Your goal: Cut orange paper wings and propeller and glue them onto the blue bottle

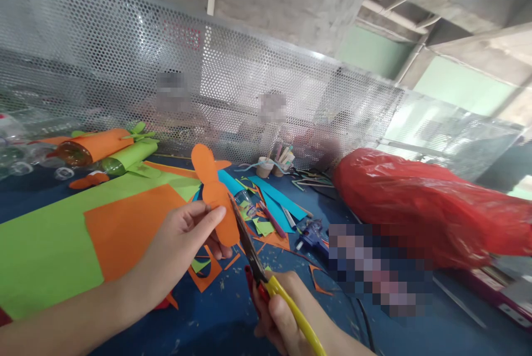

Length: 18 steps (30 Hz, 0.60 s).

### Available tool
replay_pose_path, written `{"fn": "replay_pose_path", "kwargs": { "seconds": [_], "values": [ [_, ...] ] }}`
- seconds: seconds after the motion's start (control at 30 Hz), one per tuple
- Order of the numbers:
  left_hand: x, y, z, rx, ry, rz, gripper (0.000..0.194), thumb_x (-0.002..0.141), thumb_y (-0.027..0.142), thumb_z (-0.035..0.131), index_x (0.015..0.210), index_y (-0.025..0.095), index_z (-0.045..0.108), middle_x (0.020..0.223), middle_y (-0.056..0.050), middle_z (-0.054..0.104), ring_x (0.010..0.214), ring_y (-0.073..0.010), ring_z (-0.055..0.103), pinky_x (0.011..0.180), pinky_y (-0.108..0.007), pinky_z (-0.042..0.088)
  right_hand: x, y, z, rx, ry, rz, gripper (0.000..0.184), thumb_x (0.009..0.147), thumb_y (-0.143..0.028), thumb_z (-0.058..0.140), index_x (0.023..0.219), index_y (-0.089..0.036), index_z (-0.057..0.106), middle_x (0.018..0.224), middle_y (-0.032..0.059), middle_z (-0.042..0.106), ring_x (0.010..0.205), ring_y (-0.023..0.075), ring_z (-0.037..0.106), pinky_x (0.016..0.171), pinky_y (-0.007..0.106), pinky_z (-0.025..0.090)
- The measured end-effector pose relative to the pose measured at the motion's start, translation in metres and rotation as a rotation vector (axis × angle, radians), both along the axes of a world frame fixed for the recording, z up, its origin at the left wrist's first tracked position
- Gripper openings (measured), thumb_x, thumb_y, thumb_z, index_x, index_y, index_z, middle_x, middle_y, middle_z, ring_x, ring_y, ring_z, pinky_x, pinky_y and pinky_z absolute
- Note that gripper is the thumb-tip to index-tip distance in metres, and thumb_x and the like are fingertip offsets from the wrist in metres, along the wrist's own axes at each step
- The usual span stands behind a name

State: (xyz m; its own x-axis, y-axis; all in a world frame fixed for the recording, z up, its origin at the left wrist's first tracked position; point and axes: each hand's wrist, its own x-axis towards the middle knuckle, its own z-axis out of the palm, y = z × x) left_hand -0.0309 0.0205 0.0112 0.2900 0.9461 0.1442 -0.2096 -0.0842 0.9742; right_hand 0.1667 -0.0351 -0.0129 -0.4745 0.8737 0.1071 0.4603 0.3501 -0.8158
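Observation:
My left hand (199, 228) pinches an orange paper cutout (220, 214) between thumb and fingers, holding it upright above the blue table. The cutout has rounded lobes joined at a narrow waist. In my right hand (286, 311) is a pair of scissors (260, 273) with yellow and red handles. Its blades point up and away from me, their tips at the cutout's right edge. Whether the blades touch the paper I cannot tell. Below and behind the hands lie orange scraps (208, 273) with curved cut-outs.
A large orange sheet (124, 228) rests on green paper (45, 234) at left. Paper-wrapped bottles (103, 145) lie behind it. Blue paper strips (282, 201), a blue glue gun (311, 237) and its cable sit right of centre. A red plastic bag (415, 201) bulges at right, before a perforated metal screen (249, 84).

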Motion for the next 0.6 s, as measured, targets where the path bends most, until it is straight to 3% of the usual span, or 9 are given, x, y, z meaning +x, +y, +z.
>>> {"fn": "replay_pose_path", "kwargs": {
  "seconds": [0.2,0.33,0.43,0.6],
  "values": [
    [-0.0001,0.0045,-0.0023,0.009,0.030,0.022,0.023,0.085,0.037,0.061,0.071,0.019,0.064,0.061,0.001,0.069,0.056,-0.0145,0.064,0.059,-0.025,0.052,0.0012,-0.0033,0.0030,-0.041,-0.014,0.006,0.071,0.079,-0.085,0.010,0.068,-0.021,0.039,0.049,-0.0014,0.043,0.044,0.0122,0.048,0.042,0.023,0.036],
    [-0.0015,0.0055,-0.0031,0.022,0.026,0.031,0.019,0.085,0.037,0.061,0.083,0.020,0.067,0.073,0.000,0.073,0.057,-0.0143,0.064,0.061,-0.027,0.052,0.0034,-0.0021,0.0028,-0.044,-0.031,0.101,0.068,0.083,-0.080,0.009,0.070,-0.021,0.040,0.055,-0.0010,0.046,0.045,0.0105,0.047,0.044,0.022,0.038],
    [-0.0016,0.0048,-0.0023,0.017,0.049,0.036,0.019,0.084,0.038,0.062,0.082,0.020,0.068,0.069,0.001,0.072,0.054,-0.0138,0.063,0.056,-0.025,0.052,0.0044,-0.0022,0.0037,0.007,-0.044,0.151,0.067,0.087,-0.076,0.007,0.072,-0.021,0.042,0.060,0.0022,0.052,0.051,0.0127,0.054,0.050,0.024,0.042],
    [0.0016,0.0034,-0.0001,0.022,0.080,0.035,0.021,0.082,0.039,0.063,0.076,0.019,0.068,0.063,0.001,0.069,0.050,-0.0134,0.062,0.050,-0.023,0.049,0.0054,-0.0060,0.0084,0.091,-0.045,0.050,0.062,0.093,-0.068,0.010,0.080,-0.019,0.046,0.069,0.0050,0.056,0.059,0.0143,0.054,0.055,0.026,0.042]
  ]
}}
